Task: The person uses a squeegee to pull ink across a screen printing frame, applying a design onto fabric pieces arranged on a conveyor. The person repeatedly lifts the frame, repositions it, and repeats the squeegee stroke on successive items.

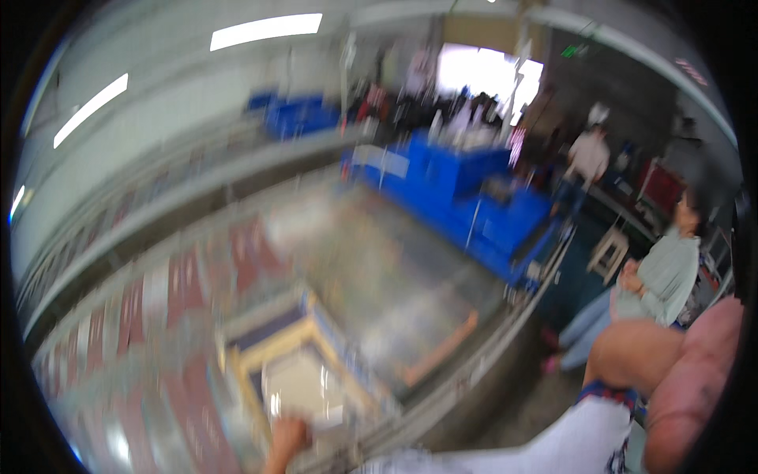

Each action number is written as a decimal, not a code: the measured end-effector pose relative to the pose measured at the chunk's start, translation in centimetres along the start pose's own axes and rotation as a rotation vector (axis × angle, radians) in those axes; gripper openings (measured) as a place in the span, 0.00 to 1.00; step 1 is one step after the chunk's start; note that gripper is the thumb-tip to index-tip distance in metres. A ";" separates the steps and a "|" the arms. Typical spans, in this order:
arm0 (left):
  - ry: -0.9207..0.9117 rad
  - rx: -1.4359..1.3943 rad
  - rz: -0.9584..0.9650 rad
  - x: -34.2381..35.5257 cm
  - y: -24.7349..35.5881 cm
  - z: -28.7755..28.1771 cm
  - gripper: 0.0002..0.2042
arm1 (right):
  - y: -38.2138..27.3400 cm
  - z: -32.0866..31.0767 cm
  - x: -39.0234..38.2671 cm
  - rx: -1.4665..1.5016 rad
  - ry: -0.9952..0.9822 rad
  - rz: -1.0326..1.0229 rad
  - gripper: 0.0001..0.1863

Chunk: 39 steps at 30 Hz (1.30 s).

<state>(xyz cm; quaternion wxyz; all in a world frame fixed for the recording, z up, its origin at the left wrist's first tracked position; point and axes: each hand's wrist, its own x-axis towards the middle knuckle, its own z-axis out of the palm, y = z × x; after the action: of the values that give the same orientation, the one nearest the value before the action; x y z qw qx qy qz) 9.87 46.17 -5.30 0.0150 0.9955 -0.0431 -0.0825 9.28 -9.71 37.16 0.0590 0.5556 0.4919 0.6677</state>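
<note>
My left hand [290,437] is at the lower edge, over the near side of a rectangular frame [332,347] with pale yellow inner borders. Its fingers look curled closed, but blur hides what they may hold. The frame looks like a printing screen, with a pale, shiny panel [304,383] inside it. It rests on a long, glossy table [339,237]. On the right, my bent bare arm [632,351] comes out of a white sleeve [529,446]. Pinkish skin [695,387] fills the picture's right edge close up; no fingers of my right hand can be made out there.
Dark red printed pieces [185,288] lie in rows along the table. A large blue machine [454,186] stands at its far end. A seated person in a pale green top [667,272] is at right; another person [588,158] stands behind, near a stool [609,253].
</note>
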 end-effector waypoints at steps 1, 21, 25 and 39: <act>0.030 -0.185 0.010 -3.3 1.8 0.8 0.20 | -1.2 -0.6 -0.4 -0.014 -0.028 0.037 0.14; 0.402 -0.336 -0.002 -2.9 2.4 2.8 0.14 | 0.9 1.4 -3.8 -0.083 0.035 0.130 0.11; 0.375 -0.274 -0.049 -4.9 4.2 3.6 0.15 | 1.3 1.2 -3.3 -0.047 0.088 0.102 0.11; 0.350 -0.424 -0.102 -4.8 5.4 2.4 0.13 | -27.9 25.8 -21.1 0.842 -1.023 1.270 0.21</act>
<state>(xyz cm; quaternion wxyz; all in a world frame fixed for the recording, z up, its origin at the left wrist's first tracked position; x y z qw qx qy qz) 4.30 41.15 -6.73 0.2260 0.9702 0.0286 0.0828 24.82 6.57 0.02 -0.3158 0.9251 0.2105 0.0129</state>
